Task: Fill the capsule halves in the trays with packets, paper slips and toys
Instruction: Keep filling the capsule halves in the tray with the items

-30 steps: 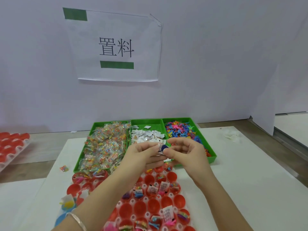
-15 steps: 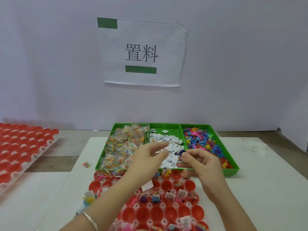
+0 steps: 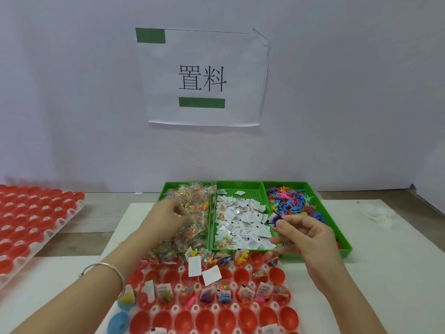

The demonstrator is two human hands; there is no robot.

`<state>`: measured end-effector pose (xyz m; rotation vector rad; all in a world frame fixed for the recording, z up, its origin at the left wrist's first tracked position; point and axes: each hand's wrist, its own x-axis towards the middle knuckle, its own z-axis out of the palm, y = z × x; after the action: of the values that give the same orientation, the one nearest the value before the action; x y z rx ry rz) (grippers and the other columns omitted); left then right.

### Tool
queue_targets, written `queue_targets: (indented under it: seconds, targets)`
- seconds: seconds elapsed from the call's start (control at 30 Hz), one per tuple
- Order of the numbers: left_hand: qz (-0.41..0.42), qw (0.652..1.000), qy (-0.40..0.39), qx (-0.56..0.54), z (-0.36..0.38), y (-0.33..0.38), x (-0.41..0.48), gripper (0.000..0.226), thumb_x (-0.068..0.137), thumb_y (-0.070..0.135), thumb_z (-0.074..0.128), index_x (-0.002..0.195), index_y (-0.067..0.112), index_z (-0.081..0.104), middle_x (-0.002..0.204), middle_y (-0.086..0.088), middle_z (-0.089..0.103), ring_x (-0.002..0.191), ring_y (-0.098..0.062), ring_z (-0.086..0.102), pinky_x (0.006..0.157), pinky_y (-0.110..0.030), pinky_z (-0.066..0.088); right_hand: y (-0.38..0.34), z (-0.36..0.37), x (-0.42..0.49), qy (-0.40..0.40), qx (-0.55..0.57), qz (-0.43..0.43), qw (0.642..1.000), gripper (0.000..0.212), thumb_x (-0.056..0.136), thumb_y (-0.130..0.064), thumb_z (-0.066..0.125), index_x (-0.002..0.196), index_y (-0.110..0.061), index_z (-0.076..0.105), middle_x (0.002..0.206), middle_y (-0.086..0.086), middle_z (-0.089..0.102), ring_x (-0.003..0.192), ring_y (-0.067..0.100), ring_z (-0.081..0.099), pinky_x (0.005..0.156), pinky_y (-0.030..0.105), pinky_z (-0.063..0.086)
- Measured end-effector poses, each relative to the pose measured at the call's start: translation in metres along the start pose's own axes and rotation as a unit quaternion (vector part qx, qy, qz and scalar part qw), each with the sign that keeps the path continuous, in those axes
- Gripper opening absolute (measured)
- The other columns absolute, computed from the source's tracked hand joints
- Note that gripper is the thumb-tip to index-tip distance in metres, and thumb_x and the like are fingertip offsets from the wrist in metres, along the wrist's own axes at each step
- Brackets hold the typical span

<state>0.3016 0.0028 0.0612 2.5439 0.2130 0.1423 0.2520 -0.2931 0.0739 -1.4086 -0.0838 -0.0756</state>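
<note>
Since half a second ago, the left hand (image 3: 168,213) has parted from the right hand (image 3: 305,237) at centre and reached to 11 o'clock, into the packet bin (image 3: 183,183); the pinched items have stayed with the right.

**Left to right.**
- **9 o'clock:** spare tray (image 3: 36,225) of glossy red domed shells seated in a clear moulded carrier.
- **Left wrist:** thin metal bracelet (image 3: 106,273).
- **Left fingers:** curled down into the heap of packets (image 3: 195,227). Whether they have closed on one cannot be told.
- **Packets:** small sachets of clear, crinkly film holding coloured beads. They are judged light, soft and slippery, and apt to lift in clumps, so they are best pinched singly at a sealed edge.
- **12 o'clock:** slip bin (image 3: 250,186) with a perforated floor, holding paper slips (image 3: 240,227). These are thin, printed, near weightless and easily creased, and are best lifted by a free corner.
- **Right thumb and forefinger:** clamped on a blue toy (image 3: 277,222) and a white slip (image 3: 272,216), held above the wall between the slip bin and the toy bin (image 3: 337,254) at 1 o'clock. The other fingers are loosely curled.
- **Toys** (image 3: 293,201): small bright moulded figures with tangling limbs, probably flexible, and best taken by the body.
- **6 o'clock:** working tray (image 3: 196,309) of capsule halves (image 3: 226,320), which are rigid, smooth red cups. The far rows are filled; several nearer cups are still bare.
</note>
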Motion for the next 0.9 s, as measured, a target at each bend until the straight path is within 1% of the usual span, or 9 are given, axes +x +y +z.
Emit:
queue_targets:
  seconds: [0.1,0.17,0.3,0.37,0.43,0.5,0.57,0.73,0.9]
  targets:
    - [-0.012,0.994,0.039,-0.1,-0.01,0.015,-0.018,0.011,0.081,0.012,0.069,0.072,0.01,0.063,0.074,-0.001,0.065,0.069,-0.013,0.059,0.059,-0.023,0.045,-0.005,0.006,-0.005,-0.03,-0.004,0.007,1.0,0.012,0.065,-0.019,0.075,0.075,-0.013,0.075,0.075,0.015,0.072,0.064,0.027,0.07,0.048,0.031,0.057]
    - [-0.011,0.985,0.035,-0.167,-0.017,0.026,-0.042,0.016,0.078,0.012,0.072,0.067,0.009,0.061,0.072,-0.008,0.068,0.062,-0.012,0.059,0.055,-0.02,0.047,-0.011,0.014,-0.013,-0.069,-0.028,0.009,0.997,0.014,0.066,-0.022,0.076,0.077,-0.013,0.076,0.074,0.012,0.072,0.065,0.023,0.069,0.051,0.028,0.056]
    - [0.01,0.966,-0.057,-0.253,-0.029,0.039,-0.093,0.019,0.075,0.009,0.078,0.067,0.003,0.062,0.065,-0.009,0.071,0.055,-0.01,0.064,0.054,-0.019,0.051,-0.018,0.039,-0.033,-0.16,-0.059,0.024,0.985,0.017,0.069,-0.015,0.079,0.084,-0.01,0.075,0.073,0.014,0.072,0.065,0.023,0.07,0.054,0.025,0.055]
    - [0.02,0.953,-0.085,-0.29,-0.033,0.045,-0.113,0.015,0.075,0.002,0.077,0.07,0.003,0.063,0.065,-0.01,0.072,0.059,-0.013,0.068,0.056,-0.019,0.053,-0.021,0.051,-0.043,-0.181,-0.046,0.048,0.981,0.032,0.065,-0.012,0.08,0.095,-0.007,0.071,0.074,0.013,0.073,0.064,0.022,0.071,0.053,0.024,0.055]
    - [0.025,0.941,-0.1,-0.323,-0.035,0.048,-0.127,0.014,0.077,-0.002,0.074,0.074,0.005,0.063,0.064,-0.01,0.071,0.058,-0.015,0.068,0.057,-0.021,0.054,-0.024,0.06,-0.051,-0.183,-0.027,0.069,0.98,0.045,0.059,-0.013,0.081,0.102,-0.008,0.068,0.075,0.014,0.073,0.065,0.023,0.071,0.054,0.026,0.056]
    - [0.027,0.935,-0.108,-0.338,-0.038,0.049,-0.137,0.014,0.079,-0.002,0.072,0.083,0.009,0.066,0.065,-0.009,0.072,0.059,-0.016,0.066,0.06,-0.027,0.056,-0.028,0.067,-0.057,-0.186,-0.035,0.072,0.979,0.048,0.057,-0.015,0.081,0.103,-0.009,0.067,0.077,0.017,0.074,0.067,0.026,0.072,0.056,0.028,0.057]
    - [0.037,0.932,-0.102,-0.346,-0.041,0.048,-0.144,0.015,0.08,0.001,0.072,0.087,0.014,0.07,0.068,-0.01,0.073,0.064,-0.018,0.068,0.066,-0.031,0.056,-0.032,0.07,-0.061,-0.187,-0.051,0.071,0.979,0.045,0.056,-0.017,0.082,0.098,-0.008,0.069,0.08,0.019,0.074,0.069,0.027,0.072,0.057,0.028,0.058]
    - [0.042,0.889,-0.095,-0.446,-0.045,0.046,-0.164,0.015,0.078,0.003,0.076,0.089,0.014,0.072,0.079,-0.01,0.075,0.073,-0.019,0.074,0.062,-0.023,0.058,-0.034,0.079,-0.069,-0.166,-0.01,0.077,0.983,0.041,0.055,-0.019,0.082,0.091,-0.004,0.069,0.082,0.02,0.074,0.067,0.027,0.072,0.055,0.027,0.058]
    - [0.013,0.871,-0.088,-0.483,-0.047,0.036,-0.177,0.021,0.081,-0.002,0.072,0.091,0.016,0.069,0.08,-0.007,0.076,0.076,-0.019,0.074,0.065,-0.024,0.06,-0.024,0.095,-0.078,-0.147,0.04,0.108,0.982,0.031,0.059,-0.016,0.078,0.085,-0.003,0.07,0.076,0.015,0.073,0.063,0.02,0.07,0.052,0.021,0.055]
